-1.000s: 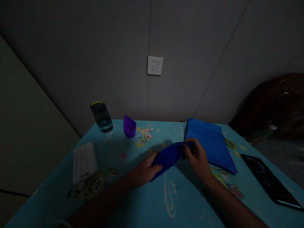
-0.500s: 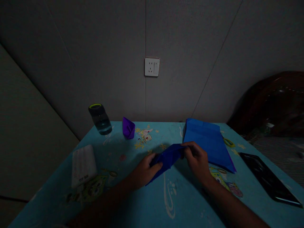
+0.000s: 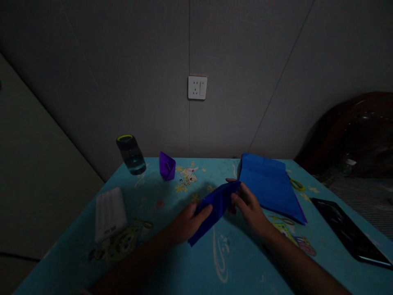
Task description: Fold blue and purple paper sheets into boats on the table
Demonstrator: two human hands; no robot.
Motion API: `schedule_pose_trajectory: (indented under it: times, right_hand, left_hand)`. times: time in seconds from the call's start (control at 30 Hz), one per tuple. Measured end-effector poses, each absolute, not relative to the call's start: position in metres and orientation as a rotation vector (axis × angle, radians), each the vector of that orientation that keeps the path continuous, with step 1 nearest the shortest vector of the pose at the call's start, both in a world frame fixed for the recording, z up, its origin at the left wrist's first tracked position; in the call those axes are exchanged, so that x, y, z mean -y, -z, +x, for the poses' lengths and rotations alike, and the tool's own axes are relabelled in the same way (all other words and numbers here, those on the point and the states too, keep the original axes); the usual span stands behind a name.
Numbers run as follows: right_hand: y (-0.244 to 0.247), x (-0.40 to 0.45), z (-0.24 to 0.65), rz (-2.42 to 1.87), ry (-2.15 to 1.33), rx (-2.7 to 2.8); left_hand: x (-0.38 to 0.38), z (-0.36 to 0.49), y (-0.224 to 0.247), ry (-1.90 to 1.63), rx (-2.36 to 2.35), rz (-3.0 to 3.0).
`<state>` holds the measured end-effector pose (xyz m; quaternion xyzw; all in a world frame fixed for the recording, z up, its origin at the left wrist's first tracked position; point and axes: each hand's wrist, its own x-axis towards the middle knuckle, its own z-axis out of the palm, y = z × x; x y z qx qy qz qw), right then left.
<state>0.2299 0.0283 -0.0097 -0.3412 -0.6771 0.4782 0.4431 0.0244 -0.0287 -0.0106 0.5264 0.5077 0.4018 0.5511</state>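
A folded sheet of dark blue paper is held tilted above the middle of the table. My left hand pinches its left end, thumb on the near face and fingers behind. At the upper right end my right hand grips the paper, its thumb in front and some fingers passing behind the edge. The hidden fingers of both hands cannot be made out. Right of my right hand lies a stack of blue paper sheets with a purple edge showing. Beyond the hands stands a small purple folded-paper boat.
On the left are a water bottle and a white power bank with a cable. A black shiny tray-like object lies at the right edge, near yellow-green scissors handles. The wall with a socket borders the patterned tablecloth.
The blue paper has turned so more of its near face shows. My right hand has shifted its fingers at the right end, some now behind the paper. My left hand keeps its hold.
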Motion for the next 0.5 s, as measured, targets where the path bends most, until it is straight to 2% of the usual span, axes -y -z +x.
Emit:
schedule_pose_trajectory:
  times: [0.27, 0.5]
  right_hand:
    - [0.008, -0.022, 0.226, -0.814, -1.342, 1.683]
    - [0.008, -0.022, 0.224, -0.780, -1.388, 1.646]
  left_hand:
    - [0.023, 0.026, 0.017, -1.091, -1.161, 1.258]
    - [0.025, 0.025, 0.020, -1.048, -1.227, 1.354]
